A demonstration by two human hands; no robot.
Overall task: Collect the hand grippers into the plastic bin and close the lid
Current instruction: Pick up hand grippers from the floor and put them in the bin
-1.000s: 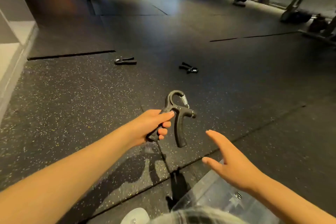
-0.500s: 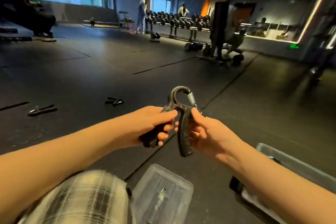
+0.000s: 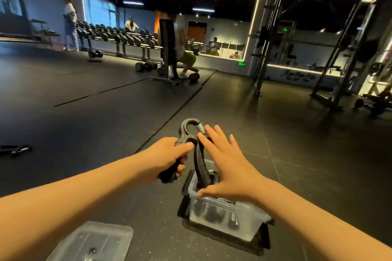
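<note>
A black hand gripper [image 3: 197,154] with a steel spring is held over the clear plastic bin [image 3: 224,218]. My left hand [image 3: 169,159] grips its left handle. Beside the right handle my right hand [image 3: 224,163] is spread with straight fingers, touching it near the spring. The right handle's tip hangs just above the bin's far end. Dark hand grippers lie inside the bin. The bin's clear lid [image 3: 93,243] lies flat on the floor at bottom left. Another hand gripper [image 3: 18,149] lies on the floor at the far left.
The bin stands on a black mat [image 3: 222,239] on the dark rubber gym floor. A bench [image 3: 169,53] with a seated person and a dumbbell rack [image 3: 118,36] stand far ahead, a standing person at far left, and a metal rack [image 3: 339,59] to the right.
My view has swung right, bringing the bin under the held gripper. My right hand, which gripped the right handle half a second ago, has opened its fingers.
</note>
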